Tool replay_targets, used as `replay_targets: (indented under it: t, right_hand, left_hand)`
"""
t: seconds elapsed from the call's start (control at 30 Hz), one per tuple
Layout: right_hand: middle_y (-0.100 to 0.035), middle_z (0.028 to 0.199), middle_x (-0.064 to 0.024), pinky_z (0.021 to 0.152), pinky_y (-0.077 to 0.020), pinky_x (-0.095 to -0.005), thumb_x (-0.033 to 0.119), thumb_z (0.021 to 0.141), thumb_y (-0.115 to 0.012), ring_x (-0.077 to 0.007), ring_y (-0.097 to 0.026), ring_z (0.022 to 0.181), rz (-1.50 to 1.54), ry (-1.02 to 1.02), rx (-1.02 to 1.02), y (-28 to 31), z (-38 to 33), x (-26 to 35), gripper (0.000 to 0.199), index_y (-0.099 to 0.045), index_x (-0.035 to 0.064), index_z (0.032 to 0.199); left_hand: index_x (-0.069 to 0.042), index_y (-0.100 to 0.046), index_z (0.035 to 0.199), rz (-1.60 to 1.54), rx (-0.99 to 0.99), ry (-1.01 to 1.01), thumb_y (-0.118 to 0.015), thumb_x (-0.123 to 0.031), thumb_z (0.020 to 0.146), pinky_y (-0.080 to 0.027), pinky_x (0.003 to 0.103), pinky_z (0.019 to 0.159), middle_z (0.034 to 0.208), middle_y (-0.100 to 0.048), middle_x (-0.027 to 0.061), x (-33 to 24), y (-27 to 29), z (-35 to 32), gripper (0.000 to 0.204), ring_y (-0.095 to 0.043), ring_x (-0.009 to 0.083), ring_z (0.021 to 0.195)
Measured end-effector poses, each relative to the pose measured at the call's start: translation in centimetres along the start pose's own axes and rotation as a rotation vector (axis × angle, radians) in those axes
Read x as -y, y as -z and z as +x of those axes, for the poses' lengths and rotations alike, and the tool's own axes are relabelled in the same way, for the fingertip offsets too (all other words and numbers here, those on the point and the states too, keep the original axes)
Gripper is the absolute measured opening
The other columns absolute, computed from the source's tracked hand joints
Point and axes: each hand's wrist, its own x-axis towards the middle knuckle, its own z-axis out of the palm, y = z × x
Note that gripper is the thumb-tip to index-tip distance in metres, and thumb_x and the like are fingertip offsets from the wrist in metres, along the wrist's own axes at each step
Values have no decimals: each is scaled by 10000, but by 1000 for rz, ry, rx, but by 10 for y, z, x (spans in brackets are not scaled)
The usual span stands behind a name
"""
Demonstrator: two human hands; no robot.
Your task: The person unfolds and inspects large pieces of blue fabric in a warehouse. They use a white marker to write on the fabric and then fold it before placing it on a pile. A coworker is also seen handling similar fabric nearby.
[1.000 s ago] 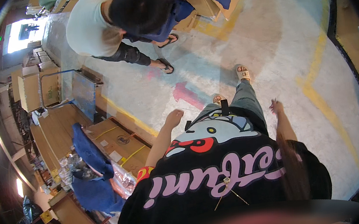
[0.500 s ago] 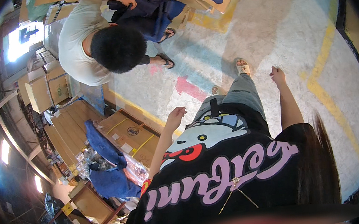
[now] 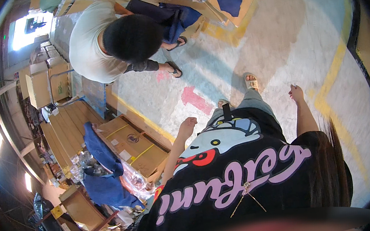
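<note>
I look straight down my black printed T-shirt to a painted concrete floor. My left hand (image 3: 187, 126) hangs at my side with the fingers loosely curled and nothing in it, above the edge of a flat cardboard box (image 3: 131, 144) bound with yellow straps. My right hand (image 3: 295, 92) hangs over the bare floor, fingers loosely together, holding nothing. My sandalled foot (image 3: 250, 81) is stepped forward.
A person in a white shirt (image 3: 96, 41) bends over dark blue cloth (image 3: 170, 15) on cardboard ahead. At the left are wooden pallets (image 3: 67, 128), a blue garment (image 3: 102, 169), clear plastic packets and stacked boxes (image 3: 46, 85). Yellow and pink paint marks (image 3: 194, 100) cross the floor.
The view has shifted toward the person in white, who now appears larger and nearer. My right arm has swung further forward; my left hand has curled more.
</note>
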Motion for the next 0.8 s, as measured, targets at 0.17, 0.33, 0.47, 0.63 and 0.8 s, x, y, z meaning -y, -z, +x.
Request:
replay_targets:
  t: [0.17,0.33,0.47,0.63,0.8]
  right_hand:
    - [-633,1082,-213,918,-469,-452,228,802,-621,-360,-582,1029,-620,303,66,-3,68,20,505,-529,19,1253]
    - [-616,648,-160,430,-435,-387,259,905,-551,-249,-534,439,-349,411,121,-35,99,53,312,-556,-45,975]
    - [-569,587,-111,329,-360,-295,312,924,-515,-168,-460,373,-43,151,140,-63,76,93,313,-516,2,880]
    - [-604,588,-143,412,-433,-350,285,888,-536,-211,-554,430,-232,285,145,-76,53,112,349,-575,-57,941]
    - [-642,646,-141,455,-459,-345,325,886,-504,-208,-582,484,-236,231,134,-66,44,93,374,-591,-37,925]
  left_hand:
    - [-20,-620,1035,-36,-22,-205,-324,-272,984,-469,391,865,983,-654,156,27,-26,5,392,-617,302,951]
    - [-56,-662,931,20,-122,-227,-351,-348,965,-464,400,847,962,-654,158,46,-46,-6,429,-609,321,946]
    - [-65,-677,869,1,-103,-95,-458,-439,895,-484,396,775,874,-675,147,60,-53,-19,435,-636,319,853]
    - [-91,-680,897,3,-57,-1,-442,-392,934,-482,392,777,910,-662,154,72,-59,-36,385,-626,319,889]
    - [-84,-661,906,-1,-88,-104,-395,-301,929,-479,420,793,945,-637,172,60,-51,-37,344,-607,352,921]
